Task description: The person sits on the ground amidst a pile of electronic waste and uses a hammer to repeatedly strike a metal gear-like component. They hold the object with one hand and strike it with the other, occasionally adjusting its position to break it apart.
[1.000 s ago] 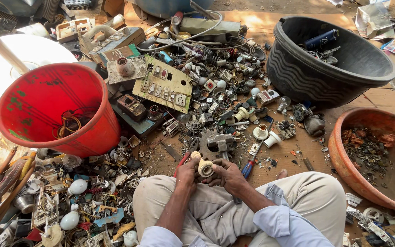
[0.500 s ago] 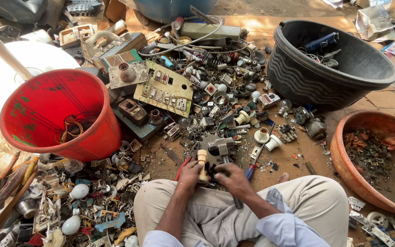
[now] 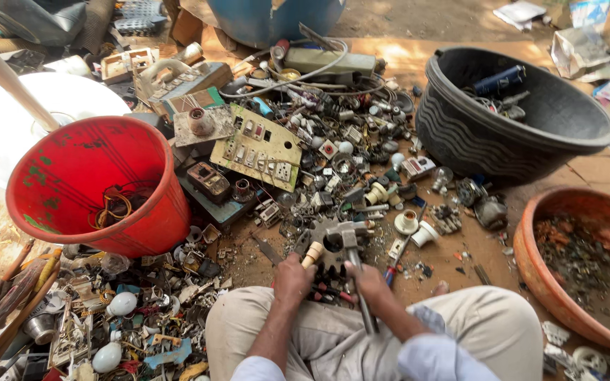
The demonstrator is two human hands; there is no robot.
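Observation:
My left hand (image 3: 292, 279) grips a small cream cylindrical part (image 3: 312, 252) and holds it upright on the ground between my knees. My right hand (image 3: 366, 278) is closed around the handle of a metal hammer (image 3: 346, 234). The hammer's head sits just right of the cream part's top, and its handle runs back toward my lap. Right behind both hands lies a heap of broken electrical scrap (image 3: 347, 162): sockets, plugs, holders and wires.
A red bucket (image 3: 72, 166) with coiled wire stands at the left. A black tub (image 3: 460, 134) is at the back right and a terracotta bowl (image 3: 531, 268) of small bits at the right. A cream switch plate (image 3: 259, 152) lies mid-pile. Bulbs (image 3: 121, 303) and scrap lie by my left knee.
Both hands first held the cream part together. The right hand has since taken the hammer and brought its head up beside the part, which the left hand now holds upright.

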